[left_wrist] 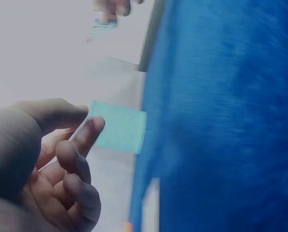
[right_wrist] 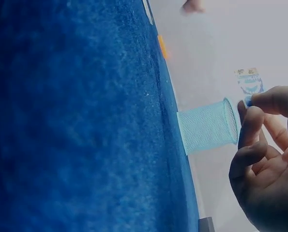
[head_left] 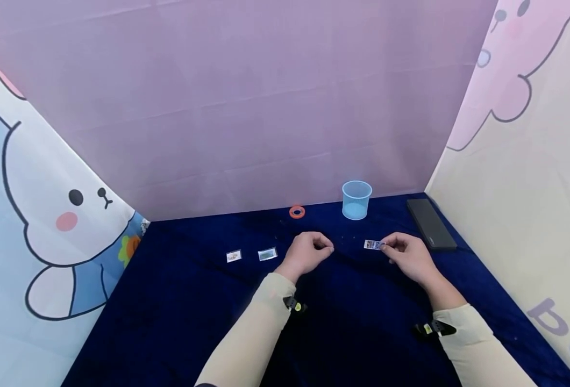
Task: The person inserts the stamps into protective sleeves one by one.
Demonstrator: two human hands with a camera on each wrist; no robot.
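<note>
My right hand [head_left: 407, 257] pinches one end of a small printed picture card [head_left: 372, 245] between thumb and fingertips, above the dark blue cloth. The card [right_wrist: 250, 81] stands out from the fingertips in the right wrist view. Left of it my left hand [head_left: 309, 251] hovers with fingers loosely bent and thumb close to the index finger. Nothing shows between those fingers [left_wrist: 88, 133] in the left wrist view. Two more small picture cards, one [head_left: 234, 256] farther left and one [head_left: 268, 253] nearer the left hand, lie flat on the cloth.
A light blue mesh cup [head_left: 356, 201] stands upright at the back, beyond the hands. An orange-red ring [head_left: 297, 212] lies left of it. At the right edge rests a long black case [head_left: 432, 224]. Printed fabric walls enclose the dark blue cloth [head_left: 178, 301].
</note>
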